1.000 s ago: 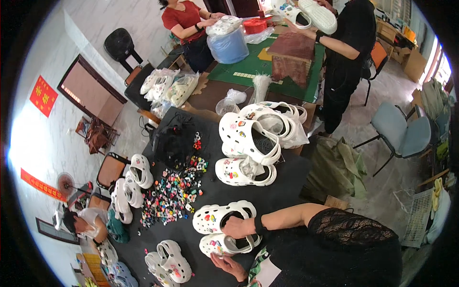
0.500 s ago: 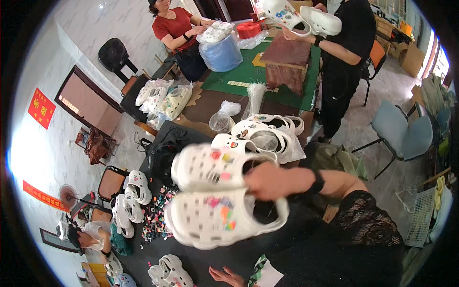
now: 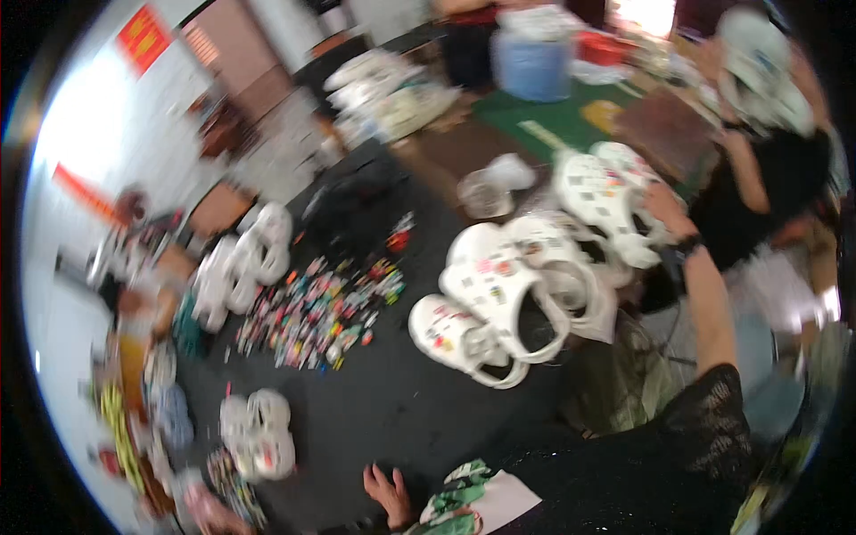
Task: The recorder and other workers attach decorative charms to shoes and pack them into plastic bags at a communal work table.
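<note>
The pair of white clogs (image 3: pixel 590 189) is up to the right of and beyond the charm heap (image 3: pixel 316 312); I have it in my right hand (image 3: pixel 667 212), whose fingers grip at the shoe openings, with the toes pointing away from them, though blur hides each finger's exact place. My left hand (image 3: pixel 389 493) is on the near side of the heap, holding nothing, fingers parted over the table (image 3: pixel 374 406). Between heap and held pair I see a cluster of white clogs (image 3: pixel 499 299), one with clear plastic inside. Beyond the heap, to its right, a clear cup (image 3: pixel 484 196) has contents too blurred for me to tell; farther beyond, a blue tub (image 3: pixel 533 69) carries a white bundle (image 3: pixel 539 20).
</note>
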Demonstrator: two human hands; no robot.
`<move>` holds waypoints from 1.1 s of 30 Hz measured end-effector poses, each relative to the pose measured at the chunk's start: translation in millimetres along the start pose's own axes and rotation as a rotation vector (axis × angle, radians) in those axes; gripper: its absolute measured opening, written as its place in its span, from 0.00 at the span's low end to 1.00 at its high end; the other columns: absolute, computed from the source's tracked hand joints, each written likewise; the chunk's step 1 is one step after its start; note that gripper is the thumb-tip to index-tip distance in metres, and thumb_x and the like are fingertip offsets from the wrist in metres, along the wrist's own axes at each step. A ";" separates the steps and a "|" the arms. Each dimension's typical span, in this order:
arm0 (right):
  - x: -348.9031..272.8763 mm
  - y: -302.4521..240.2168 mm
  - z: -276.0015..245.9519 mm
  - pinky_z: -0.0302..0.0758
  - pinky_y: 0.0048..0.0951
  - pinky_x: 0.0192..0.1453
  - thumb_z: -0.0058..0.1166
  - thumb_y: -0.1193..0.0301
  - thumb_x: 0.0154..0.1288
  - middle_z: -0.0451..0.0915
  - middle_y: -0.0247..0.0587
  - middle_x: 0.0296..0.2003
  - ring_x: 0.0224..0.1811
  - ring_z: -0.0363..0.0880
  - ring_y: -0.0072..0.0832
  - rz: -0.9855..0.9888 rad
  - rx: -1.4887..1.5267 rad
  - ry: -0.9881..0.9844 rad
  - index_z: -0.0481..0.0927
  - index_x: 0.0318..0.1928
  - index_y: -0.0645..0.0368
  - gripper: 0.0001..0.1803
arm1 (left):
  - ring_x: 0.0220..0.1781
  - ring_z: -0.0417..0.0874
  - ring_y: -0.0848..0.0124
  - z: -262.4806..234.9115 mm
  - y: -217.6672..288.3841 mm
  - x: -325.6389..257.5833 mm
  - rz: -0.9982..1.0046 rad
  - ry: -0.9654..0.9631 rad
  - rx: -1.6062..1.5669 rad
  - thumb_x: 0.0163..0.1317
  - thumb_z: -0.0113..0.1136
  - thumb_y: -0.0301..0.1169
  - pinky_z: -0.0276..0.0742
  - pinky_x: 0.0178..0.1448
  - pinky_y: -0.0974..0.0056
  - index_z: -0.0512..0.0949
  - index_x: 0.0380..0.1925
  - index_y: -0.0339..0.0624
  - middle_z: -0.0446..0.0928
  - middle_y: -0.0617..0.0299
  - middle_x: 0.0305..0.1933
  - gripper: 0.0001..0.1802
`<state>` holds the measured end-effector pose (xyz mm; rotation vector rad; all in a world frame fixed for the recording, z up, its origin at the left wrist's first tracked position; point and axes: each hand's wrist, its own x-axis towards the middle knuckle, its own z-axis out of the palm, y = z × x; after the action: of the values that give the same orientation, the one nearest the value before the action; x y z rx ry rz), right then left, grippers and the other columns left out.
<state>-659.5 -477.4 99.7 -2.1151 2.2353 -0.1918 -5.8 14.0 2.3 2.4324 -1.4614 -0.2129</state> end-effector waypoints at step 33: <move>-162.6 -245.1 -20.2 0.63 0.34 0.61 0.43 0.74 0.68 0.69 0.50 0.52 0.56 0.67 0.40 -0.698 0.622 0.590 0.68 0.54 0.67 0.16 | 0.73 0.37 0.45 8.5 -30.7 -32.7 0.012 -0.156 -0.202 0.55 0.58 0.54 0.38 0.71 0.47 0.44 0.67 0.36 0.35 0.38 0.71 0.52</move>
<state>-409.9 -326.9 144.6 -2.5005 1.1891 -1.4695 2.2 54.8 -16.5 2.2875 -1.4389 -0.5324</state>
